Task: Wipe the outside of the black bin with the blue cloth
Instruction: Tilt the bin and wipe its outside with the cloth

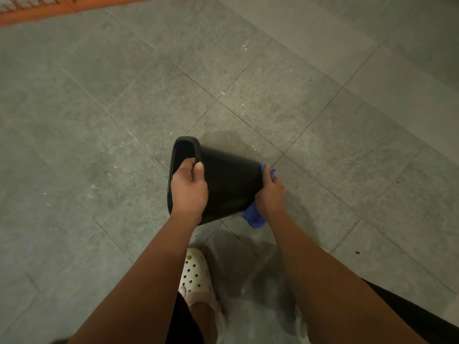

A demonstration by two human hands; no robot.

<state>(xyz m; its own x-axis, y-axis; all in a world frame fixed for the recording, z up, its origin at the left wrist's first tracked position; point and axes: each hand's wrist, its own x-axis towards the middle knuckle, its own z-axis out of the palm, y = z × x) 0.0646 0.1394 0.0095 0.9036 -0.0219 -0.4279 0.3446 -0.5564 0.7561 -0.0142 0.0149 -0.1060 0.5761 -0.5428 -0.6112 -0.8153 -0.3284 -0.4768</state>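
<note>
Standing nearest the viewer, a white perforated clog [196,274] sits on the grey tiled floor [99,120], below both wrists. Left hand [189,188] clenches the rim of the black bin [231,184], fingers curled inside the mouth and thumb on the outer wall. Bin is tipped on its side, mouth left of that grip, base to its right. Right hand [270,194] grasps the blue cloth [253,216] against the base end; a fold hangs below the palm. Far beyond both grips, an orange strip [37,11] borders the floor.
</note>
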